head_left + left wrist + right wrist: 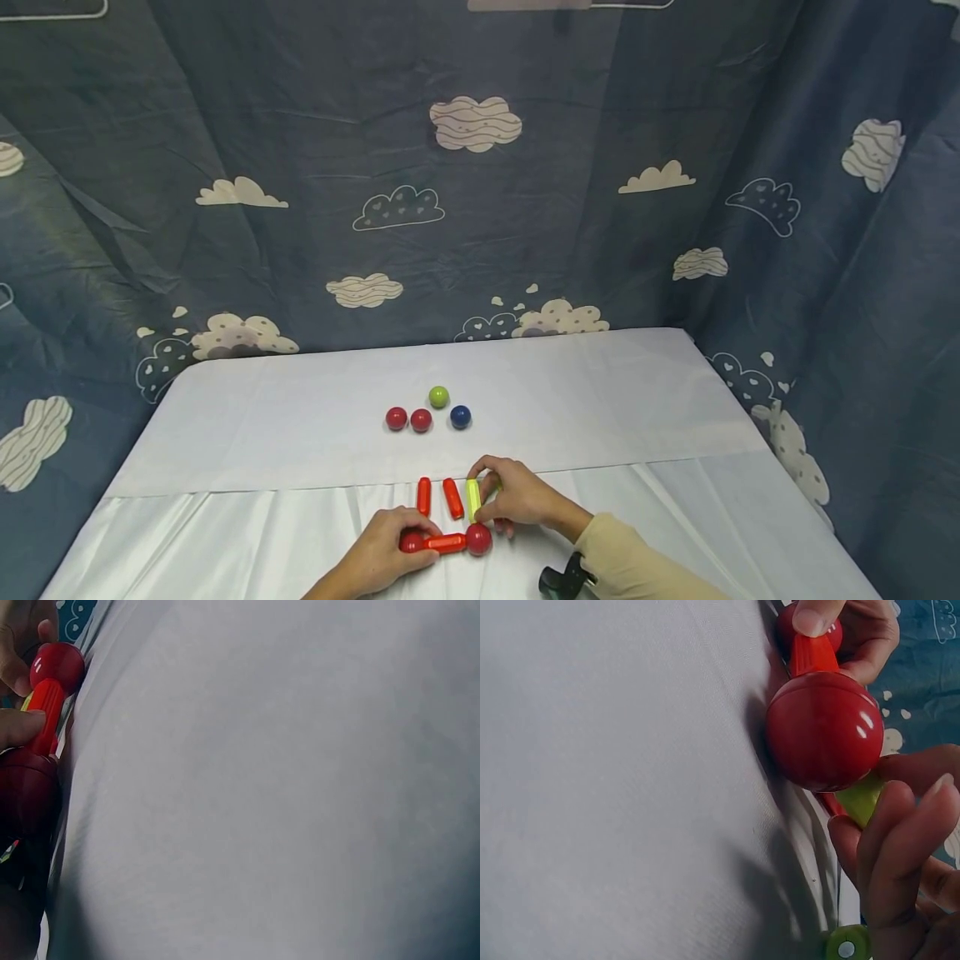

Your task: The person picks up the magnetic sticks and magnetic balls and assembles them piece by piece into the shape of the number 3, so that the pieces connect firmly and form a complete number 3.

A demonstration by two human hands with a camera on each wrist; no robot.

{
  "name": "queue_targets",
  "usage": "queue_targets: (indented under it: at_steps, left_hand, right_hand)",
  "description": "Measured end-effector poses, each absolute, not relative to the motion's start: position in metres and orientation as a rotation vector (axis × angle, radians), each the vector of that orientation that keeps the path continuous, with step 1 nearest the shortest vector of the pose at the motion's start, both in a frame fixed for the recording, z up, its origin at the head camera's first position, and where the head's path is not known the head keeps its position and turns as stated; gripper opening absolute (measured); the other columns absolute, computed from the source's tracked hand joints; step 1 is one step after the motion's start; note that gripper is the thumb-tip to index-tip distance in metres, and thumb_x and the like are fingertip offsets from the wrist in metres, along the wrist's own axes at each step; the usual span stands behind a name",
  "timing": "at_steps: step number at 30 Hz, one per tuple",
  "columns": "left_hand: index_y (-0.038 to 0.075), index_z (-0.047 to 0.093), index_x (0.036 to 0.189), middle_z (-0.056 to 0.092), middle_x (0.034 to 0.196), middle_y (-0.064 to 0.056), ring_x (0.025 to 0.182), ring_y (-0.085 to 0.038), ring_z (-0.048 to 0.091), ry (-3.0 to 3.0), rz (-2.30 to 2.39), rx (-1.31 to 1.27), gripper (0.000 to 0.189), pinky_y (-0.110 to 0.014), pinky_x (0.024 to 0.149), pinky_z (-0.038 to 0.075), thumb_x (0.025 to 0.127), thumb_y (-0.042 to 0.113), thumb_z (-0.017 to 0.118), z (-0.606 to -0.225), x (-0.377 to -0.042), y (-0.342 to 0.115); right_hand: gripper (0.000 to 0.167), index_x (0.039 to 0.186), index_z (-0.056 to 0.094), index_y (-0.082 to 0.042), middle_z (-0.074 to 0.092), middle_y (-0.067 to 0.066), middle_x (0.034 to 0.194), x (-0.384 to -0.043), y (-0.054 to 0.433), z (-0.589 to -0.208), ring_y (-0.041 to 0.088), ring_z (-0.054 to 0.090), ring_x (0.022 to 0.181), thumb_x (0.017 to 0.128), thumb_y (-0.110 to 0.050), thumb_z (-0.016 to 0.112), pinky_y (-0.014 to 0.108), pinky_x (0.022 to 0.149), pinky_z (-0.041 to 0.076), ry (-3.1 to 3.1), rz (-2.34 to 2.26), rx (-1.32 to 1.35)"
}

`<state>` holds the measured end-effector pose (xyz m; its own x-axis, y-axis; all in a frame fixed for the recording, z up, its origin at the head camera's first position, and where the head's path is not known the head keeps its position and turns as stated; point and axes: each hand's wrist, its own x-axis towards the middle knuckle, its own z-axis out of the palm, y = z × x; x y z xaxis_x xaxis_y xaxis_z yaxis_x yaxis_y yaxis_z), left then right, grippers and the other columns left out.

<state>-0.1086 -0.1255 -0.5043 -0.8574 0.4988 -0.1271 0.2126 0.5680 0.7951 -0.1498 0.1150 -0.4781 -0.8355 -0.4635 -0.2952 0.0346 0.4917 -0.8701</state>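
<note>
A red rod [446, 543] lies level between two red balls, one at each end. My left hand [382, 550] grips the left red ball [411, 542] and the rod's near end, with the thumb on the rod. At the other end sits the right red ball [478, 539], large in the right wrist view. My right hand [525, 496] pinches a yellow-green rod [472, 498] between thumb and fingers, its lower end right at that ball. Just behind, a loose red rod [423, 496] and a tilted red rod [453, 498] lie on the cloth.
Farther back on the white cloth [262, 425] stand a green ball [438, 397], a blue ball [461, 417] and two red balls [396, 418] side by side. A dark curtain [315, 150] with cloud prints hangs behind the table and along its sides.
</note>
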Motion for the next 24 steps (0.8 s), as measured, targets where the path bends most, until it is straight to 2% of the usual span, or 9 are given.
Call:
queue_targets:
  at_steps: [16,24]
  left_hand:
    - [0.020,0.073,0.095,0.064,0.099,0.007,0.084,-0.005,0.050,2.460,1.200,0.580,0.019,-0.024,0.075,0.041,0.080,0.029,0.078,-0.5066,-0.1113,-0.1246]
    - [0.022,0.072,0.096,0.064,0.099,0.008,0.084,-0.008,0.050,2.430,1.183,0.538,0.019,-0.028,0.077,0.042,0.080,0.031,0.078,-0.5071,-0.1111,-0.1255]
  right_hand:
    - [0.042,0.113,0.056,-0.008,0.061,0.001,0.079,-0.1535,0.1159,-0.4763,0.011,0.055,0.046,0.076,-0.002,0.076,0.026,0.042,0.047,2.260,-1.267,-0.407]
    - [0.042,0.114,0.056,-0.006,0.061,-0.001,0.077,-0.1531,0.1153,-0.4730,0.012,0.056,0.047,0.077,-0.004,0.077,0.028,0.044,0.049,2.293,-1.224,-0.435]
